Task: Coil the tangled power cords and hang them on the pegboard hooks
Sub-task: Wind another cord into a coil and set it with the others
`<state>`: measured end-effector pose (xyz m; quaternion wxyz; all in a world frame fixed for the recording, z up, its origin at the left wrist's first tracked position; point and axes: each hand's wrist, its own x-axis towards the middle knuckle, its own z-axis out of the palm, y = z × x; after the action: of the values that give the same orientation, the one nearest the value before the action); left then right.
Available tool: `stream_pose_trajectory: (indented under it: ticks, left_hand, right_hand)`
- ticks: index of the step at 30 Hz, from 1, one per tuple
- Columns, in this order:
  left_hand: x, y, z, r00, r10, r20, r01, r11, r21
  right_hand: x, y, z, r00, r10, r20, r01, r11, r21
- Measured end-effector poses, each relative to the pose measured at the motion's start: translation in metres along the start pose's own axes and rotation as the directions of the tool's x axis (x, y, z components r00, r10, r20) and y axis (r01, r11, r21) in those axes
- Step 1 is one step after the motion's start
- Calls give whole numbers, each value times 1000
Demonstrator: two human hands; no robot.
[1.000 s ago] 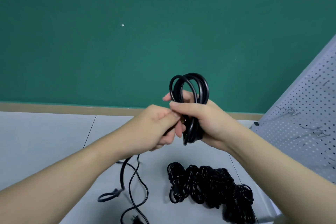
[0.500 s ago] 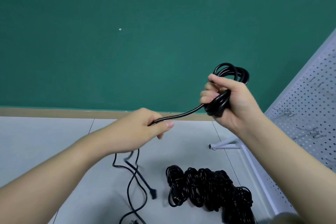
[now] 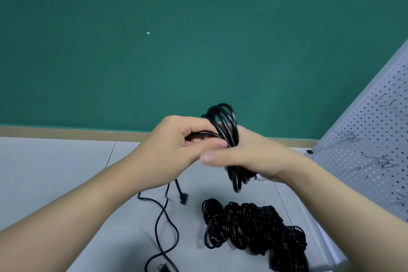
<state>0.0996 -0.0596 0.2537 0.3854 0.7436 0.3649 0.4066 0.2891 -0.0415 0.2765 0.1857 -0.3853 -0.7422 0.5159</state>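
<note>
A black power cord is partly wound into a coil [image 3: 227, 121] that my right hand [image 3: 249, 157] grips around its middle, loops sticking out above and below the fist. My left hand [image 3: 176, 146] pinches the free strand of the same cord right beside the coil. The loose tail [image 3: 164, 218] hangs from my left hand down to the floor, its connector [image 3: 183, 197] dangling just below. A pile of tangled black cords [image 3: 254, 225] lies on the floor under my hands. The white pegboard [image 3: 375, 139] with metal hooks [image 3: 346, 137] leans at the right.
A green wall with a tan baseboard [image 3: 66, 131] stands behind. The floor [image 3: 55, 172] is pale grey tile. A plug [image 3: 162, 268] of the loose tail lies at the bottom edge. The pegboard's foot [image 3: 261, 178] rests on the floor behind my right wrist.
My hands had pulled apart with a straight strand stretched between them; now they are back together, and the left hand has brought that strand up against the coil. The tail has shortened.
</note>
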Motion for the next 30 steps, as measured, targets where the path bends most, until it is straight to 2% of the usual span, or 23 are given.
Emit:
stream_pose_trajectory:
  ticks: [1, 4, 7, 9, 11, 13, 16, 18, 20, 23, 25, 27, 29, 30]
  left_hand:
    - [1, 1, 2, 999, -25, -35, 23, 999, -33]
    - [2, -4, -2, 986, -66, -154, 63, 998, -26]
    - [2, -7, -11, 977, -19, -215, 39, 995, 90]
    - [3, -6, -14, 973, 10, -232, 23, 990, 141]
    - [5, -9, -18, 968, 23, -252, 7, 993, 117]
    - [8, -12, -24, 955, 33, -295, -9, 997, 83]
    - [10, -18, -30, 948, -3, -319, 9, 1000, 16]
    - [10, -21, -30, 949, -71, -307, 57, 997, -53]
    - [11, -21, -27, 952, -134, -275, 99, 986, -137]
    - [9, -16, -16, 964, -159, -212, 123, 977, -177]
    - [7, -17, -7, 971, -179, -160, 159, 979, -129]
    - [5, -18, 1, 972, -220, -86, 219, 976, -21]
    - [2, -18, 10, 964, -266, -7, 266, 962, 58]
    - [1, -17, 15, 960, -280, 20, 278, 957, 78]
  right_hand:
    - [2, 2, 2, 996, 18, 90, -19, 1000, 15]
    - [4, 1, 13, 987, 122, 108, -124, 992, 9]
    - [6, 10, 14, 932, 265, 246, -311, 935, 171]
    - [5, 7, 17, 915, 229, 334, -335, 891, 308]
    - [4, 3, 14, 913, 135, 386, -320, 822, 470]
    - [4, 0, 10, 931, -3, 365, -250, 724, 643]
    - [4, -5, 0, 950, -164, 266, -127, 574, 809]
    - [2, -7, -6, 961, -224, 163, -36, 481, 876]
    - [0, -8, -9, 976, -214, 30, 69, 442, 894]
    - [-2, -9, -6, 981, -123, -152, 192, 466, 864]
    - [-2, -10, 1, 970, -57, -238, 234, 498, 835]
    - [-1, -6, 6, 946, 23, -323, 241, 617, 749]
    - [1, 0, 10, 905, 95, -415, 186, 789, 585]
    - [3, 2, 12, 891, 111, -440, 159, 832, 532]
